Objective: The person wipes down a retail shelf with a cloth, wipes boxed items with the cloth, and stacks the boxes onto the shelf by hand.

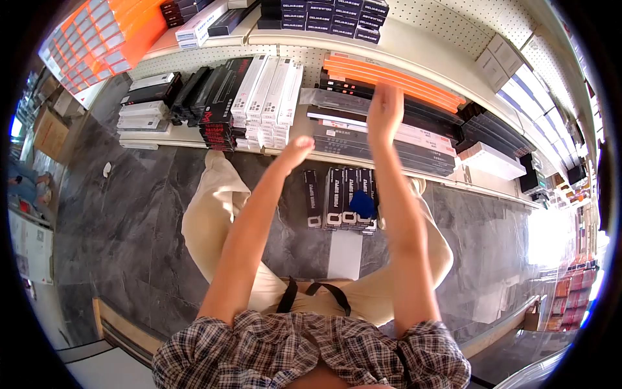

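Note:
My left hand (pixel 298 152) is in front of the lower shelf, between the upright white boxes (pixel 264 91) and a stack of long flat boxes (pixel 382 146). Its fingers are small and blurred, and no held object shows. Over the stack, near its long orange boxes (pixel 395 81), is my right hand (pixel 385 111), smeared by motion; whether it touches a box cannot be made out. On the floor between my legs stand several dark "POWER SUPPLY" boxes (pixel 334 198), with a blue item (pixel 361 204) on top and a single similar box (pixel 312 198) to their left.
An orange box display (pixel 97 45) juts in at the upper left. Dark boxes (pixel 324 18) sit on the upper shelf (pixel 414 48). Black boxes (pixel 220 94) stand on the lower shelf. Another person (pixel 29 185) is partly visible at the far left. A white panel (pixel 345 254) lies on the floor.

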`<action>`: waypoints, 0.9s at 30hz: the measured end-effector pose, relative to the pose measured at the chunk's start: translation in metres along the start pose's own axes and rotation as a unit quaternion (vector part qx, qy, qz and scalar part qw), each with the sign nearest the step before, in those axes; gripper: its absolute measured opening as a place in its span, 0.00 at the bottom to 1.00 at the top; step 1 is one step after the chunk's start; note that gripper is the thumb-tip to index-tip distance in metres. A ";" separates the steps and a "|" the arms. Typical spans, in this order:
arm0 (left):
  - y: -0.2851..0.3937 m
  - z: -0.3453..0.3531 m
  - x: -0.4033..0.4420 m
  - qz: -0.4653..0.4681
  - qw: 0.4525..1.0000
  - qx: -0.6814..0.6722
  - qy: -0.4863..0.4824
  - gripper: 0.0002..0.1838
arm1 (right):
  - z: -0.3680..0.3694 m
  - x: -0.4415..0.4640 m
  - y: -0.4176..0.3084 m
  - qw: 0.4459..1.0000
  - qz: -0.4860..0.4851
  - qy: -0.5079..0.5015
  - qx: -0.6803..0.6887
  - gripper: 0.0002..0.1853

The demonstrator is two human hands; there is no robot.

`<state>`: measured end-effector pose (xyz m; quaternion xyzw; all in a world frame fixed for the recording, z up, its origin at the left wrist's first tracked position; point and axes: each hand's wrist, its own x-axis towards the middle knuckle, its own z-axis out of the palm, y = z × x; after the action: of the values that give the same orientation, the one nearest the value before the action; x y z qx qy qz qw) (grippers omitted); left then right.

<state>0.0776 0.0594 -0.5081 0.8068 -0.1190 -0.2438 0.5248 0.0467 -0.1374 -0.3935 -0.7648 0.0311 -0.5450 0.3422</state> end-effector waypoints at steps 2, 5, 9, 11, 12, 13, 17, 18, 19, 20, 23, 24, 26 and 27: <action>-0.060 0.026 0.012 -0.048 0.997 -0.008 0.062 0.13 | -0.028 -0.086 -0.007 0.999 -0.048 0.001 0.009 0.07; -0.158 0.075 0.020 -0.102 0.989 -0.067 0.082 0.18 | -0.044 -0.211 0.014 0.987 0.109 -0.115 0.035 0.06; -0.155 0.112 -0.046 -0.254 0.935 -0.246 0.001 0.33 | -0.071 -0.289 0.012 0.959 0.210 -0.190 0.014 0.08; -0.205 0.149 -0.035 -0.234 0.966 -0.107 0.026 0.31 | -0.066 -0.289 0.014 0.954 0.230 -0.190 -0.006 0.07; -0.229 0.166 -0.024 -0.191 0.979 0.032 0.055 0.30 | -0.063 -0.287 0.017 0.954 0.234 -0.184 -0.022 0.07; -0.241 0.175 -0.017 -0.195 0.979 0.032 0.053 0.30 | -0.064 -0.289 0.020 0.953 0.238 -0.186 -0.023 0.07; -0.219 0.179 -0.019 -0.169 0.973 -0.043 0.152 0.29 | -0.068 -0.309 0.029 0.940 0.261 -0.203 -0.079 0.06; -0.199 0.169 -0.027 -0.224 0.961 -0.043 0.154 0.29 | -0.069 -0.314 0.031 0.941 0.260 -0.206 -0.075 0.06; -0.195 0.166 -0.027 -0.278 0.947 -0.043 0.152 0.29 | -0.070 -0.314 0.032 0.941 0.258 -0.208 -0.072 0.06; -0.218 0.168 -0.016 -0.277 0.949 -0.045 0.145 0.29 | -0.072 -0.314 0.033 0.942 0.254 -0.207 -0.072 0.05; -0.271 0.183 0.002 -0.258 0.942 -0.173 0.125 0.23 | -0.073 -0.314 0.040 0.936 0.276 -0.194 -0.099 0.05; -0.241 0.176 -0.012 -0.231 0.947 -0.178 0.134 0.24 | -0.071 -0.315 0.041 0.935 0.280 -0.193 -0.101 0.05; -0.226 0.180 -0.016 -0.144 0.975 -0.113 0.127 0.26 | -0.067 -0.317 0.042 0.933 0.287 -0.197 -0.094 0.05; -0.243 0.189 -0.010 -0.084 0.990 -0.043 0.105 0.28 | -0.063 -0.318 0.040 0.931 0.294 -0.199 -0.089 0.05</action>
<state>-0.0441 0.0174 -0.7877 0.8119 0.0157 -0.2061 0.5460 -0.1232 -0.0651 -0.6636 -0.8415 0.2341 -0.2521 0.4166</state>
